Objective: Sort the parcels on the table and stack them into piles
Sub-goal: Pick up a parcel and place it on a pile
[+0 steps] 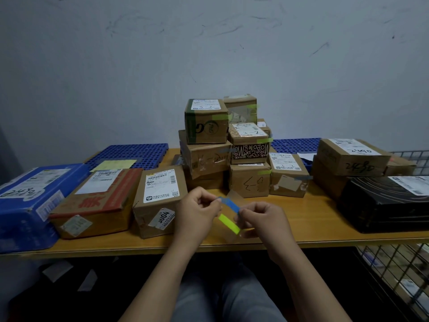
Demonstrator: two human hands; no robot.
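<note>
Grey trousers fill the bottom of the view, and both forearms reach up from there to the near edge of the wooden table. The left hand and the right hand have their fingers curled and between them pinch a blue strip of tape, one end in each hand's fingertips. A yellow-green strip lies just below the blue one, its lower end by the right hand's thumb; which fingers hold it cannot be told.

Directly beyond the grip stands the central pile of parcels. It is topped by a green-logo box, with a black-and-white patterned box beside and below it, and a pen-marked brown box at table level just behind the strips.

Left of the grip, a labelled brown box sits nearest. Next comes a red-printed box, touching it, then a blue box at the far left.

Right of the grip, well apart, a black box lies on the table. Behind it a flat brown box rests on another carton.

Blue perforated panels lie at the back of the table, and a wire rack stands at the lower right.
</note>
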